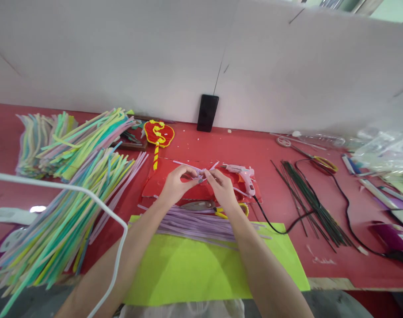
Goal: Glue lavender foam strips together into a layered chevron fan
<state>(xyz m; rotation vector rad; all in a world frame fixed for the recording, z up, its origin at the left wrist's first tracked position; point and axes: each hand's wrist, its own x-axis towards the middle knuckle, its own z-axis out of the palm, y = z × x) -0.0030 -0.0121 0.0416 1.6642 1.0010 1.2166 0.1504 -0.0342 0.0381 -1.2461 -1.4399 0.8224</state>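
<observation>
Over a red board [155,183], my left hand [181,181] and my right hand [219,184] meet, both with fingers pinched on lilac pipe cleaners [204,171]. Thin lilac ends stick out on either side of the fingertips; how they are joined is hidden. A pink glue gun [244,176] lies just right of my right hand. Below my wrists, yellow-handled scissors [198,205] rest by a bundle of lilac pipe cleaners [195,225] on a lime green sheet [188,269].
Heaps of pastel pipe cleaners [78,212] cover the left. A red and yellow fan-shaped craft [159,133] lies behind. A black phone [208,113] leans on the wall. Dark green stems [307,201], a black cord [345,198] and more scissors [321,162] lie right. A white cable [122,234] crosses the left foreground.
</observation>
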